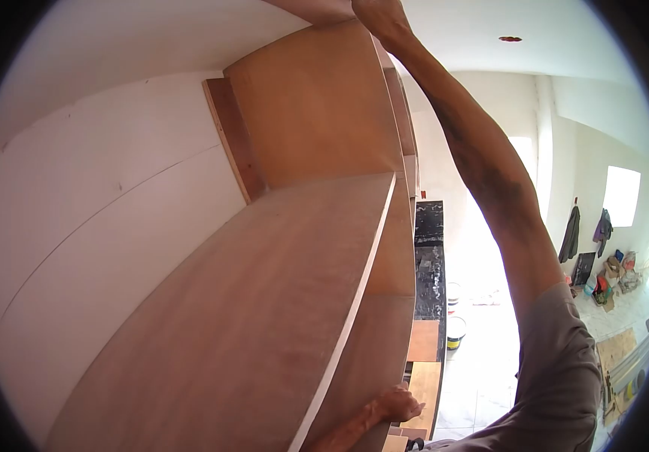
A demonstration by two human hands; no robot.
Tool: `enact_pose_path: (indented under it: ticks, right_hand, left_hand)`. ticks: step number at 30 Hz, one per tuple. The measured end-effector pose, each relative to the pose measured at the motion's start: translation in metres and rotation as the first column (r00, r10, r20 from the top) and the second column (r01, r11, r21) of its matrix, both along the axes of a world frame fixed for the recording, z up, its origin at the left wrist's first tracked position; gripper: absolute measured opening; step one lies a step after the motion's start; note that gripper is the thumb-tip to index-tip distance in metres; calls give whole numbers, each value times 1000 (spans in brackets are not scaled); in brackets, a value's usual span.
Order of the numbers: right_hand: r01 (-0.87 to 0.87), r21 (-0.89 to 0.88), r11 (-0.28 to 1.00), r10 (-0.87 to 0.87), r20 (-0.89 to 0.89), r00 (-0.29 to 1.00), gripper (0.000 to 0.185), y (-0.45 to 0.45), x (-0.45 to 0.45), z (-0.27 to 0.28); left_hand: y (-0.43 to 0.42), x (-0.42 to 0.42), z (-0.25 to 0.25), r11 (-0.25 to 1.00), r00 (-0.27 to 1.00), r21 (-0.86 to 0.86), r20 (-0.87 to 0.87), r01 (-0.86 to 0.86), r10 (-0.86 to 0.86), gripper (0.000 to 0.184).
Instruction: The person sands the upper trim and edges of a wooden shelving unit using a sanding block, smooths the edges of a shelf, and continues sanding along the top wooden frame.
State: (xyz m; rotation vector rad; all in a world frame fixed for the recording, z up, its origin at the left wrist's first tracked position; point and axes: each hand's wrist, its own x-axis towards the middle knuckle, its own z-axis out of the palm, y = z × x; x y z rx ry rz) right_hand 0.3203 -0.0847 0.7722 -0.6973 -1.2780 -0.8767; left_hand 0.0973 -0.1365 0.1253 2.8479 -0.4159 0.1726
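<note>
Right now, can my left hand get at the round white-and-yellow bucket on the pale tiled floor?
Probably not: your left hand is by the brown wooden cabinet, and the bucket stands on the floor farther off, seemingly out of reach.

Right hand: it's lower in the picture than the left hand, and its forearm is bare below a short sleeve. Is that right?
Not quite: the head view shows the right hand higher in the picture than the left hand. The right forearm is indeed bare below a short sleeve.
</note>
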Motion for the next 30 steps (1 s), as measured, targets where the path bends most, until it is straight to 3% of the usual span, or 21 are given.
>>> enact_pose_path:
  ticks: [4, 7, 10, 11, 13, 14, 15, 17, 20, 23, 26, 30]
  right_hand:
    - [-7, 65, 998, 8, -16, 1000, 50, -2, -5, -13]
    - [79, 10, 997, -79, 28, 996, 48, -2, 6, 6]
    - [-64, 129, 990, 51, 104, 993, 46, -12, -17, -11]
    - [162, 138, 977, -180, 129, 975, 46, -1, 4, -14]
    - [552, 218, 805, -590, 197, 783, 45, 32, 48, 11]
    - [384, 83, 919, -393, 158, 906, 44, 29, 41, 18]
    - [217, 96, 971, -230, 151, 962, 45, 11, 19, 17]
    - [-132, 102, 986, 120, 116, 986, 46, -28, -33, -16]
    - [-35, -11, 999, 34, -50, 998, 49, 8, 15, 1]
    - [67, 5, 998, -67, -36, 997, 50, -20, -19, -1]
    - [73, 99, 992, -69, -40, 997, 51, -1, -8, -8]
    - [-38, -20, 999, 38, -19, 999, 50, -7, -5, 2]
  left_hand:
    - [-4, -3, -15, 1000, 1000, 15, 14, 8, -8, 56]
    - [1, 1, -15, 1000, 999, 4, 51, 0, 0, 54]
    - [0, 7, -10, 999, 1000, -32, 10, -14, 14, 52]
    - [-4, 3, -8, 999, 1000, -38, -14, -24, 24, 52]
    - [-2, 6, -8, 999, 999, -48, 48, -11, 14, 52]
    - [-2, 3, -11, 998, 998, -57, 69, -4, 7, 52]
    - [0, 6, -13, 1000, 993, -6, 116, 10, -10, 51]
    - [-1, 3, -24, 997, 983, 71, 180, 31, -44, 51]
    - [3, 4, -21, 994, 989, 70, 120, 81, -89, 54]
    - [-1, 3, -3, 1000, 1000, -13, 9, 21, -20, 54]
    - [-1, 3, -11, 1000, 997, -18, 71, 14, -13, 53]
    - [2, 6, -12, 1000, 999, 9, 39, 12, -13, 55]
